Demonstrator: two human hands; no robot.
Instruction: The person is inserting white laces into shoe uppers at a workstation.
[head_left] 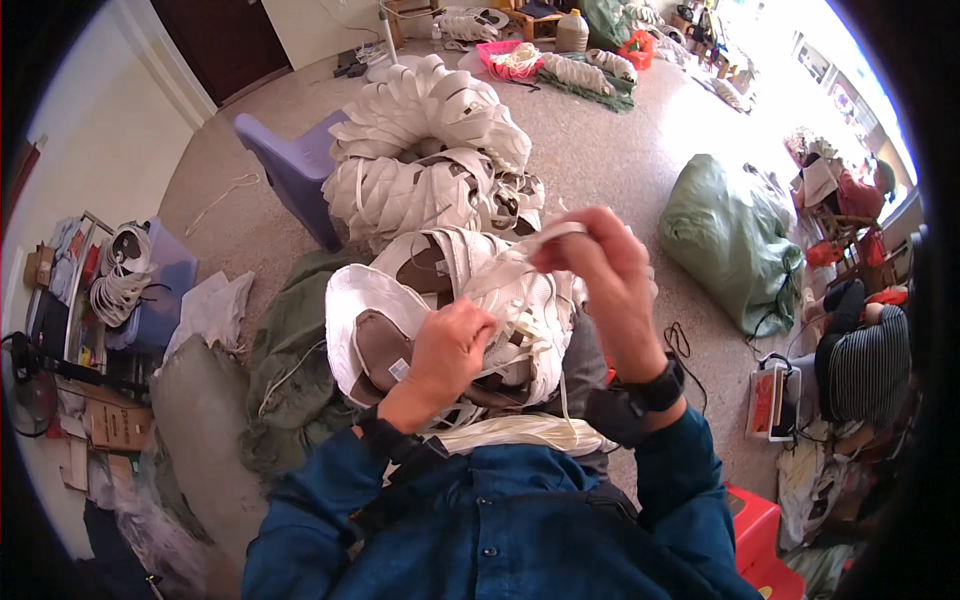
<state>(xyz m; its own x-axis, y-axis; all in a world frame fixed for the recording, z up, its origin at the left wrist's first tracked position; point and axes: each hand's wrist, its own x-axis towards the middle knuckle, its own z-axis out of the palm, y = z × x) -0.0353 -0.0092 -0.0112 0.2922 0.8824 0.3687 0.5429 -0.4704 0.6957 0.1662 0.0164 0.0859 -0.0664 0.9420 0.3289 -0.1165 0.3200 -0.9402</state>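
Observation:
Over my lap lies a bunch of white shoe uppers (345, 295) with brown linings. My left hand (445, 350) is closed, its fingertips pinched at the lacing part of one upper; just what lies between them is partly hidden. Raised to the right above the bunch, my right hand (612, 270) is closed on a white shoelace (512, 268), somewhat blurred. A bundle of loose cream laces (525, 433) rests across my lap, against my shirt.
Ahead, rings of stacked uppers (430, 120) rise beside a purple plastic chair (290, 165). A stuffed green sack (730, 245) stands on the right. Another person in a striped top (870, 365) sits at the far right. A red stool (755, 540) is near my right elbow.

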